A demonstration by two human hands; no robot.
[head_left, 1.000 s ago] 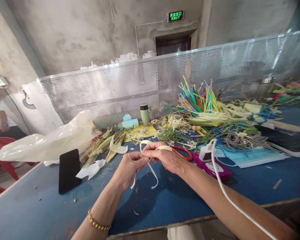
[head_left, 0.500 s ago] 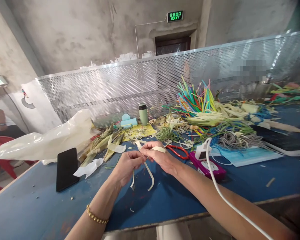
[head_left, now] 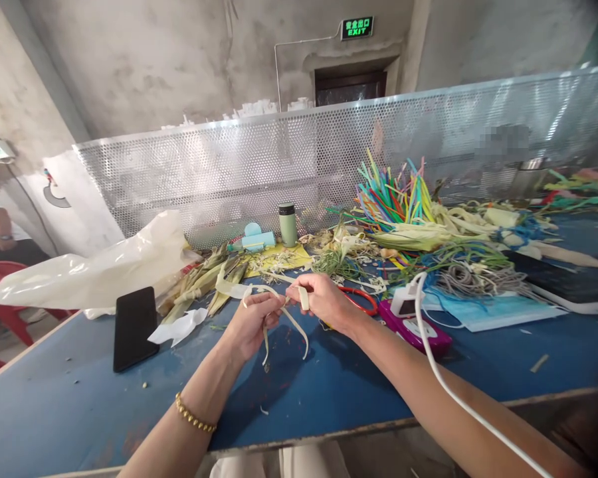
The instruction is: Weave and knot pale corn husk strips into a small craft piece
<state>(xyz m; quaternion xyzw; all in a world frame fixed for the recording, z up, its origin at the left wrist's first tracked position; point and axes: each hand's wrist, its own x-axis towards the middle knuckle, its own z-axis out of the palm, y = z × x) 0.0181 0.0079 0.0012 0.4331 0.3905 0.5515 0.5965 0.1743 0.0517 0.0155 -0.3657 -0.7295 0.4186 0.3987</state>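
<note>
Pale strips of corn husk [head_left: 298, 330] run between my two hands over the middle of the blue table [head_left: 179, 405]. My left hand [head_left: 252, 324] pinches them between thumb and fingers, with two loose ends dangling below. One strip arches up over the left fingertips. My right hand [head_left: 323, 302] is closed on the husk just beside the left fingertips, and a short flat end folds down over its fingers. How the strips cross at the fingertips is partly hidden. Behind the left hand lies a wider piece of husk [head_left: 229, 287].
A black phone [head_left: 135, 330] and white scrap [head_left: 178, 328] lie left. Dried husks [head_left: 194, 285], a green tumbler [head_left: 288, 226] and colourful pipe cleaners [head_left: 396, 196] stand behind. Red-handled scissors [head_left: 363, 300], a purple power strip [head_left: 418, 330] and a white cable [head_left: 443, 385] are right.
My fingertips have drawn slightly apart. The short husk end at my right hand pointed right before and now hangs down. A strip now arches above my left fingers. The view has shifted slightly.
</note>
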